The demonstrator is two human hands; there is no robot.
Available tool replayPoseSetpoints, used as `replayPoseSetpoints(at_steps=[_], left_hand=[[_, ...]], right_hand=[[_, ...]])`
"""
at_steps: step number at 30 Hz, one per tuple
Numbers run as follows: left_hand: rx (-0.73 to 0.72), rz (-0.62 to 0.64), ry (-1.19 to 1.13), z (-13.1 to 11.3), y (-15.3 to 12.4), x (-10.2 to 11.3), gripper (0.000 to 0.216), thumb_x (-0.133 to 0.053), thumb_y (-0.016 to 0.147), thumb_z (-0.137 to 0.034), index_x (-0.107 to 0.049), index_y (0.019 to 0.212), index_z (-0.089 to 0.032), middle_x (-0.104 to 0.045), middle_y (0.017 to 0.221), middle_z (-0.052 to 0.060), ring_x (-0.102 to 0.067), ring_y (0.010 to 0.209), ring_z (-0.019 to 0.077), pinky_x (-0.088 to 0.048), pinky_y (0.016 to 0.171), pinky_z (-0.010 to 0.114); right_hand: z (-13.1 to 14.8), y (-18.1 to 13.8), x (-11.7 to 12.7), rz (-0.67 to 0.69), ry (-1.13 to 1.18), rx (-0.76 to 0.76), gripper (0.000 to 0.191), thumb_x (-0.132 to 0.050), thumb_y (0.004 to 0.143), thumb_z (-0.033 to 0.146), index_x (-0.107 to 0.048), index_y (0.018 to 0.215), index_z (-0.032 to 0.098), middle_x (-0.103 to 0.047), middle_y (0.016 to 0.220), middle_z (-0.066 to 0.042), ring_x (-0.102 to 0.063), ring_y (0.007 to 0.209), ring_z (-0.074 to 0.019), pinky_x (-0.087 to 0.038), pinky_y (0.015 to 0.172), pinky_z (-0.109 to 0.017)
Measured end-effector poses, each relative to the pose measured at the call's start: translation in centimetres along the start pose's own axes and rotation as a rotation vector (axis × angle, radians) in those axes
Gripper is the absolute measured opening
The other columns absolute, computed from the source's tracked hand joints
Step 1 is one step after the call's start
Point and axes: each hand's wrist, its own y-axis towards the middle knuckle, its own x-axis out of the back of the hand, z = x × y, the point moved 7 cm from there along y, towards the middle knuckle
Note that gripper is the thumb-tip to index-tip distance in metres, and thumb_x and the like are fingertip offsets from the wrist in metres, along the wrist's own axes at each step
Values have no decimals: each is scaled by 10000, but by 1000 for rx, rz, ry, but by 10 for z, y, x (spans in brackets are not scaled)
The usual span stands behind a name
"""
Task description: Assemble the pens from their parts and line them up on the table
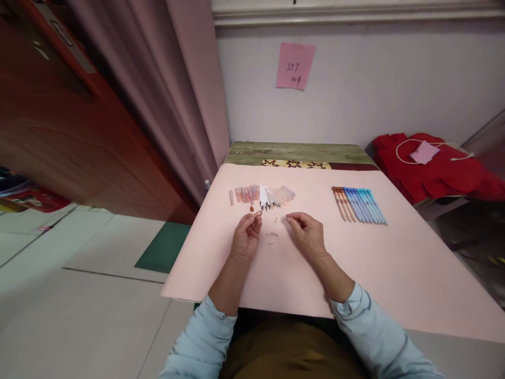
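The left hand (246,236) pinches a small brown cap (258,213) at its fingertips, raised just above the pink sheet (355,263). The right hand (305,229) is curled loosely — what it grips is too small to tell. Between them lie tiny clear parts (271,238). Farther off sit pen parts (261,196); to the right, a row of pens (359,204).

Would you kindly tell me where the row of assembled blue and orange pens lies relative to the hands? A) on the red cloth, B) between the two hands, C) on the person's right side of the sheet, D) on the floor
C: the row of pens lies on the pink sheet, out beyond the right hand, apart from both hands.
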Motion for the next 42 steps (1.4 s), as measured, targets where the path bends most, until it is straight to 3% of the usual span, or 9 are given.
replayPoseSetpoints(at_steps=[6, 13, 16, 20, 25, 32, 42], left_hand=[[17, 35, 17, 1, -1, -2, 144, -656, 721, -13, -646, 826, -112, -722, 831, 64, -679, 676, 79, -557, 652, 134], [23, 63, 41, 2, -2, -4, 283, -657, 750, -58, -596, 1017, -129, -691, 813, 50, -650, 639, 72, -529, 617, 146], [14, 89, 37, 3, -2, -6, 288, -658, 753, -62, -587, 1024, -129, -682, 807, 46, -642, 642, 74, -520, 620, 156], [5, 91, 37, 4, -2, -6, 257, -662, 756, -58, -597, 997, -119, -690, 816, 59, -641, 654, 77, -511, 629, 162], [-2, 92, 38, 4, -2, -6, 229, -663, 764, -49, -614, 980, -108, -703, 841, 74, -649, 677, 85, -514, 667, 178], [-20, 71, -12, 2, -1, -5, 200, -630, 761, -10, -632, 937, -105, -706, 844, 73, -650, 692, 89, -509, 671, 181], [2, 33, -92, 1, 0, -2, 173, -608, 762, -7, -646, 908, -93, -695, 799, 73, -650, 700, 96, -509, 669, 181]], right_hand=[[6, 0, -12, 110, -262, 169, 196, -585, 872, 333, -748, 887, 226, -724, 869, -41, -636, 728, -170, -484, 707, -285], [0, 9, -35, 207, -490, 141, 233, -587, 895, 298, -726, 1080, 268, -698, 1019, -39, -648, 852, -179, -464, 755, -285], [-2, 11, -41, 217, -563, 122, 209, -588, 903, 300, -734, 1052, 284, -690, 1010, -30, -642, 860, -176, -449, 711, -274], [-1, 10, -45, 204, -608, 148, 178, -574, 918, 311, -747, 913, 267, -689, 983, -16, -637, 831, -162, -429, 679, -261], [2, 4, -48, 195, -667, 228, 225, -518, 944, 296, -733, 911, 239, -680, 977, -39, -626, 825, -161, -411, 663, -258], [-7, 12, -34, 125, -426, 106, 193, -567, 891, 331, -723, 952, 236, -696, 984, -28, -633, 800, -165, -463, 742, -275], [-3, 28, -66, 234, -650, 102, 229, -544, 923, 339, -706, 1083, 314, -681, 1036, -15, -623, 882, -180, -414, 713, -269]])
